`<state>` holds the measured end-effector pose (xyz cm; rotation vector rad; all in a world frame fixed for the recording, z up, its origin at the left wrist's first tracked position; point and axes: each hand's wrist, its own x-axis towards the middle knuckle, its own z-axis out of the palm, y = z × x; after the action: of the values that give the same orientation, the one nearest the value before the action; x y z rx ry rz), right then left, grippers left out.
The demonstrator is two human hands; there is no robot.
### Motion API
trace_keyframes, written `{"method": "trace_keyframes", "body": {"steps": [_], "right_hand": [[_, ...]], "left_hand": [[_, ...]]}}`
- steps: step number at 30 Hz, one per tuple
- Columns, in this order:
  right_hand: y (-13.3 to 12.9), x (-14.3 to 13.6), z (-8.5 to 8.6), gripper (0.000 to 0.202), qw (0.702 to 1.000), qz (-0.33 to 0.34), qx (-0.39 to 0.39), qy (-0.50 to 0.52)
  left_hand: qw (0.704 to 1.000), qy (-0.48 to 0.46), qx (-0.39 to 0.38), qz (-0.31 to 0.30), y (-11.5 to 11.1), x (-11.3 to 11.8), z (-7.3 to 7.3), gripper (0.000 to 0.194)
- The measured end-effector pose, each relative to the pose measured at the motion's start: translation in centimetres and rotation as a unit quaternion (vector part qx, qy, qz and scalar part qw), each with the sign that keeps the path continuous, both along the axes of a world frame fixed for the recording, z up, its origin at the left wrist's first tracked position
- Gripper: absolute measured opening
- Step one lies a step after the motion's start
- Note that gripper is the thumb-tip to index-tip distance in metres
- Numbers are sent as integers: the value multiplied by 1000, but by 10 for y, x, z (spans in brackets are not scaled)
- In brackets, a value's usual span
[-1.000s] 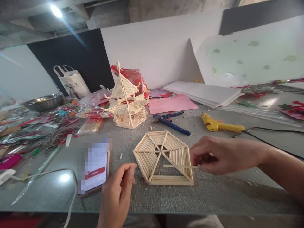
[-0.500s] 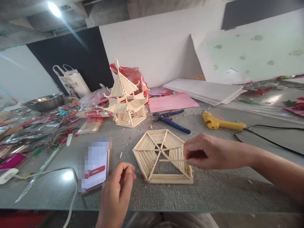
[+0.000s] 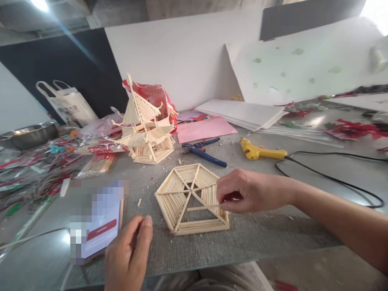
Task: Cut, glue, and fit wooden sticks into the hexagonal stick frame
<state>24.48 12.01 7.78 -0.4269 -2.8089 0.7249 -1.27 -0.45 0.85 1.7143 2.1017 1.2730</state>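
Note:
A flat wooden-stick frame [image 3: 182,182], many-sided and split by spokes into wedges, lies on the table. Most wedges are filled with rows of sticks; the front one has only a few along its outer edge. My right hand [image 3: 236,190] pinches a thin stick [image 3: 201,208] over the frame's right part, the stick pointing left across the front wedge. Left of the frame, my left hand [image 3: 130,250] is closed, thumb against the curled fingers, and whether it holds anything is hidden. A short stick piece [image 3: 139,202] lies between the frame and a phone [image 3: 104,226].
Behind the frame stand a stick pagoda [image 3: 147,133] and blue-handled cutters [image 3: 206,153]. A yellow glue gun [image 3: 262,152] with a black cable lies at the right. Pink paper [image 3: 206,129], white boards [image 3: 242,113] and bundled sticks [image 3: 98,161] are farther back.
The view has turned right, so the table's objects appear farther left. My right hand still holds the stick over the frame, and my left hand remains beside it.

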Motion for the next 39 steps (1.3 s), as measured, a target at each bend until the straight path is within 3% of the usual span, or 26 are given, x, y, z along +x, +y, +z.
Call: {"method": "trace_keyframes", "body": {"steps": [10, 23, 29, 34, 39], "right_hand": [[-12, -5, -4, 16, 1000, 7, 8, -20], [-9, -9, -11, 14, 999, 22, -32, -19], [-8, -12, -13, 8, 998, 17, -50, -20], [-8, -12, -12, 7, 998, 6, -68, -18], [-8, -11, -12, 7, 996, -6, -80, -24]], "left_hand": [[1000, -9, -7, -12, 0, 0, 1, 33], [999, 26, 13, -18, 1, 5, 6, 34], [995, 66, 36, -71, 11, 4, 15, 27], [982, 127, 12, -142, 26, 0, 23, 21], [963, 178, 14, -201, 38, 10, 35, 21]]}}
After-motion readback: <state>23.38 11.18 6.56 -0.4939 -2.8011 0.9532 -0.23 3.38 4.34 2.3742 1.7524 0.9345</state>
